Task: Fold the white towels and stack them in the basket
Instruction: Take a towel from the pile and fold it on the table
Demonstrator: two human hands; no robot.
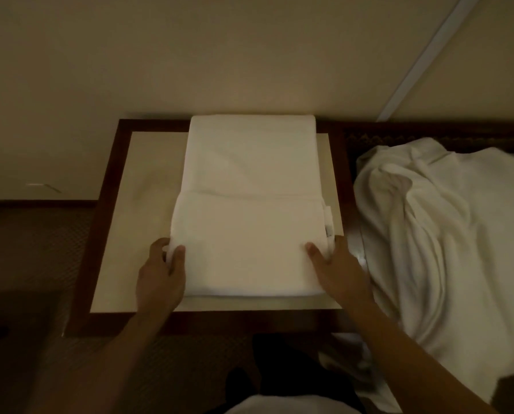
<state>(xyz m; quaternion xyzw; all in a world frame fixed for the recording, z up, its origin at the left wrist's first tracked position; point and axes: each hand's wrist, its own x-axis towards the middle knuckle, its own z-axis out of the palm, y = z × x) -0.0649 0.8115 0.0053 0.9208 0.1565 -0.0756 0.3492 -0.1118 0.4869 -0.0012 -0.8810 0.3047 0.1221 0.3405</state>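
A partly folded white terry towel [249, 204] lies on the cream-topped, dark-framed table [112, 228], its long axis running away from you toward the wall. Your left hand [163, 276] pinches the towel's near left corner; your right hand [336, 270] grasps its near right edge. Lift both corners evenly, keeping edges aligned. No basket is visible.

1. The towel [249, 204] hides the desk's [136, 186] middle and far edge.
2. The right hand's [336, 267] fingers are tucked under the towel's right side.
3. The heap [446, 222] runs off the right edge.
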